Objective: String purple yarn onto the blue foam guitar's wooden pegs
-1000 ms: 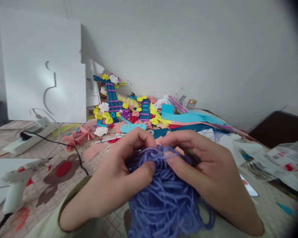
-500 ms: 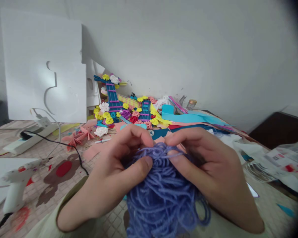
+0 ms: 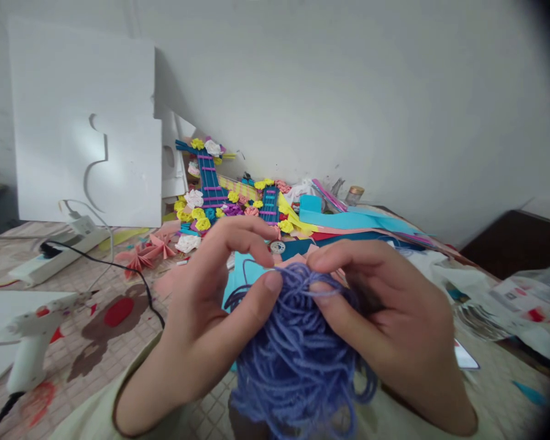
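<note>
A bundle of blue-purple yarn (image 3: 297, 360) hangs in loose loops in front of me, gathered at its top between my hands. My right hand (image 3: 389, 311) pinches the gathered top between thumb and index finger, with a strand across the thumb. On the other side, my left hand (image 3: 215, 311) has its thumb and middle finger closed on a thin strand at the upper left of the bundle, its index finger raised. Loops of yarn partly hide the fingers behind the bundle.
Paper-flower guitars (image 3: 213, 183) lean at the back beside a white board (image 3: 82, 128). Left are a glue gun (image 3: 30, 342), a power strip (image 3: 57, 253) and pink folded paper (image 3: 140, 256). Blue paper strips (image 3: 343, 219) lie behind; plastic bags (image 3: 527, 299) sit right.
My left index finger has lifted away from the yarn's top, and a thin strand now stretches toward the left hand. My right hand keeps its pinch.
</note>
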A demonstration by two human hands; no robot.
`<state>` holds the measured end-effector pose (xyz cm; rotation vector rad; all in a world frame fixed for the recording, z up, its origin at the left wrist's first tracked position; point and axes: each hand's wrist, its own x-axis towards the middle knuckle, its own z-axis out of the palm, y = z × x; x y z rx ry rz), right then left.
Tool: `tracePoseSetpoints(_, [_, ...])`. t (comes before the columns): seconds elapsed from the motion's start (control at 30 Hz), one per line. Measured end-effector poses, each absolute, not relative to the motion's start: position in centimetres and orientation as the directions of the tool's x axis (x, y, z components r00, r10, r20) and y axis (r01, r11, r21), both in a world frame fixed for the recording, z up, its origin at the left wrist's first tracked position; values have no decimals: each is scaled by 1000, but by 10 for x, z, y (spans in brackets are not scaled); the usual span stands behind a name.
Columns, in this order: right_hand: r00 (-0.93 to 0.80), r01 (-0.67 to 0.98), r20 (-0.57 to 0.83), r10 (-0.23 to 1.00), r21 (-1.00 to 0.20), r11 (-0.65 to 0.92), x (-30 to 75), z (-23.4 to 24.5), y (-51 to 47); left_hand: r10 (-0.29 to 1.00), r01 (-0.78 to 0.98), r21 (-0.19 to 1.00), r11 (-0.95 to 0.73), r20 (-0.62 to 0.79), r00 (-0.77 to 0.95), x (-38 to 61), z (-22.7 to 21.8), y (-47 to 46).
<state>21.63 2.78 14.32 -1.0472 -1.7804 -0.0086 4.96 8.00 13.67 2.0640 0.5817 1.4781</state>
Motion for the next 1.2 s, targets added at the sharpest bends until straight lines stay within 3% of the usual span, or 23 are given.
tracePoseSetpoints(0.2, [-98,693,804,586,-368,620,214,141,29,391,308,290,-906,854,344,46,141,72])
tracePoseSetpoints(0.3, [-92,702,815,572,-354,618,214,142,29,360,398,218,-891,873,327,50,141,72])
tracePoseSetpoints(0.7, [-91,723,831,549,-324,609,213,140,31,383,470,232,-852,887,256,56,141,76])
tracePoseSetpoints(0.93, [-102,711,845,525,-307,633,212,138,33,461,457,290,-841,826,324,53,139,78])
tracePoseSetpoints(1.2, [-109,682,832,544,-336,650,211,138,34,458,387,319,-865,816,354,54,140,79])
